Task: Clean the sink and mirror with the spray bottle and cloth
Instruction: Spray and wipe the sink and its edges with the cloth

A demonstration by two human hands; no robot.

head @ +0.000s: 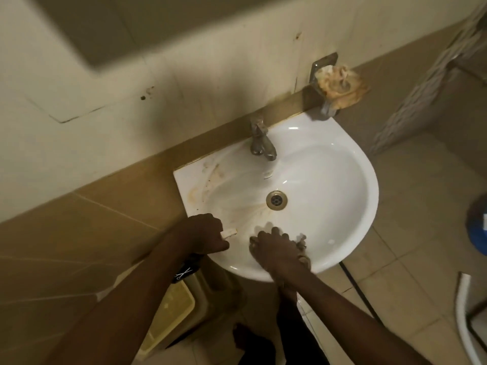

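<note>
Sink [329, 180] under cloth-gripping right hand [274, 250], left hand [208, 234] gripping something pale; no legible writing.

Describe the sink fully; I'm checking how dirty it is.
The sink is a white, glossy, ceramic-looking basin, rounded in front, set against a tan tiled wall. Brown stains streak its left side. A metal tap stands at the back, a metal drain in the middle. The right hand presses a cloth inside; the left hand rests on the rim.
</note>
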